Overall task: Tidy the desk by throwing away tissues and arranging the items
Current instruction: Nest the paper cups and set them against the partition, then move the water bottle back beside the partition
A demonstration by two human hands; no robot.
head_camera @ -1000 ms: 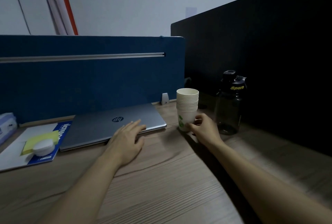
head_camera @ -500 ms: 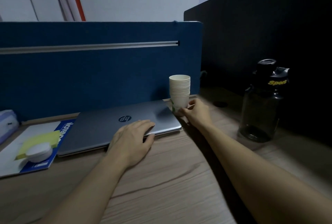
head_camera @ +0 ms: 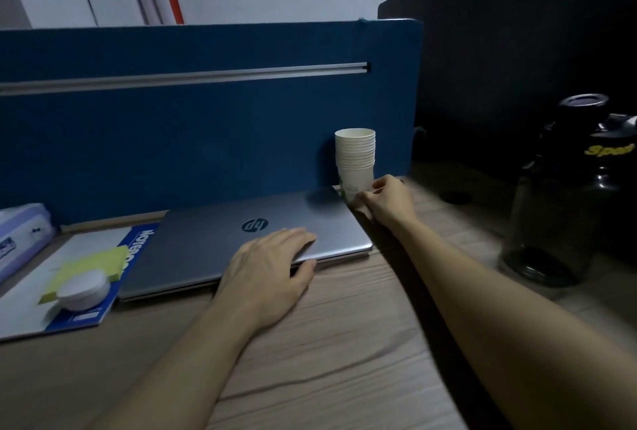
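A stack of white paper cups (head_camera: 355, 157) stands upright at the back of the wooden desk (head_camera: 344, 360), against the blue divider, by the far right corner of a shut grey laptop (head_camera: 220, 240). My right hand (head_camera: 387, 198) grips the bottom cup of the stack. My left hand (head_camera: 272, 267) lies flat on the laptop's front edge, fingers spread, holding nothing. A pack of tissues (head_camera: 20, 236) lies at the far left.
A blue notebook (head_camera: 86, 312) left of the laptop carries yellow sticky notes (head_camera: 89, 267) and a round white case (head_camera: 84, 290). A dark sports bottle (head_camera: 568, 195) stands at the right. The blue divider (head_camera: 206, 126) and a black partition (head_camera: 517, 50) close off the back.
My right hand has slid the cup stack away from the bottle, back and left to the laptop's corner by the divider. My left hand stays on the laptop.
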